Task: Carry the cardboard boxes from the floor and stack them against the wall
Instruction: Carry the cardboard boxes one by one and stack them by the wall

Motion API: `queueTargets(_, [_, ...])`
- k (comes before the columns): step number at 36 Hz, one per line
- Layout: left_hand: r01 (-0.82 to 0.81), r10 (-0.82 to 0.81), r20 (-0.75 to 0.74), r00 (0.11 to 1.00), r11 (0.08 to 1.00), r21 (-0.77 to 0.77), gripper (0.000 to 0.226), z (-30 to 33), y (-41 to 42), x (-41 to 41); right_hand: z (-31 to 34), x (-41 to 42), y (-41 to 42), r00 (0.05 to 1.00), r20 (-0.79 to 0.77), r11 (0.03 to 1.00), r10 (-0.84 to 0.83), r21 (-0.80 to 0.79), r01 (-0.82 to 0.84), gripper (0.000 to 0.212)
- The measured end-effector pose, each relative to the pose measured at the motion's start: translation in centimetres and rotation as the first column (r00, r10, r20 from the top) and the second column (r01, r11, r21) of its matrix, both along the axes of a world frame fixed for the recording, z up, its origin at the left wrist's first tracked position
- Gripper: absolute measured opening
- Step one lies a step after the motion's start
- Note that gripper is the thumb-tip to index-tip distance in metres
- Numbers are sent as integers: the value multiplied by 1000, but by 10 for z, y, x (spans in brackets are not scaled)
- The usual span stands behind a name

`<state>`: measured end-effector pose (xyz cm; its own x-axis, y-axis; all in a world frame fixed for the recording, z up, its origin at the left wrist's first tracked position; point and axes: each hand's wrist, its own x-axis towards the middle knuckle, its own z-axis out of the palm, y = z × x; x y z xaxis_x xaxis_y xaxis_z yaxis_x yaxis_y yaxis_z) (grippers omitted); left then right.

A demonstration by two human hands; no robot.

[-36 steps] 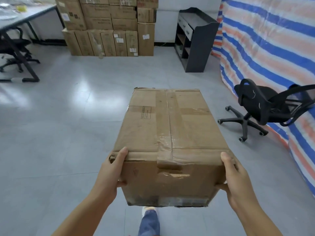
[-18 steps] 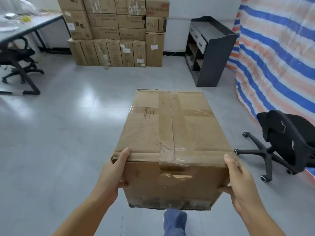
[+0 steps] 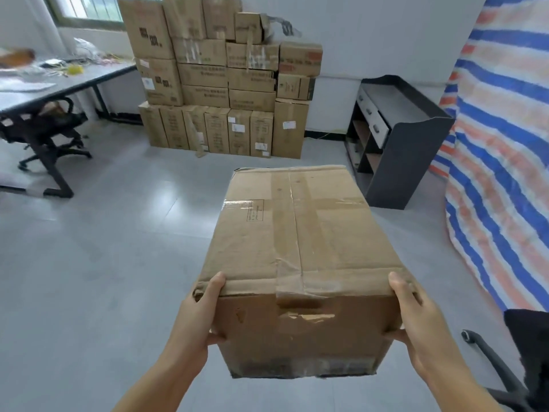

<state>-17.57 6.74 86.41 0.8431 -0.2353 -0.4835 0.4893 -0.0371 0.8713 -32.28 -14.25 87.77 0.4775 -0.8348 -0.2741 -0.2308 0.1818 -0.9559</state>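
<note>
The left hand (image 3: 194, 318) and right hand (image 3: 417, 321) clamp the near corners of a taped cardboard box (image 3: 300, 251), thumbs on its top edge, fingers wrapped around its sides, holding it off the grey floor (image 3: 104, 263). Ahead of the hands, the stack of boxes (image 3: 219, 81) stands against the wall. A dark shelf unit (image 3: 395, 144) stands ahead to the right, a table (image 3: 50, 87) far left.

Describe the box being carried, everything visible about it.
The carried box is brown corrugated cardboard, oblong, its long axis pointing away from the person. Clear tape runs along the top seam and across it; a small printed label sits on top. The near end is creased, torn and scuffed. It is held off the floor, the left hand and right hand gripping its near corners.
</note>
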Motion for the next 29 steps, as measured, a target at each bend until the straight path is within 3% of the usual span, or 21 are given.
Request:
queueTargets(16, [8,-8,55,998,1000,11,21,3,-174,301,-7,295,-170,1000,24,1000,-6,-10,6,13])
queueTargets(22, [54,-54,77,996,999,-6,10,23,-232,409,9,396,-226,999,15,999,-28,-31,28,8])
queueTargets(29, [77,-74,106,992,997,-22,16,27,-307,520,12,503,-300,1000,26,998,-16,-65,18,23])
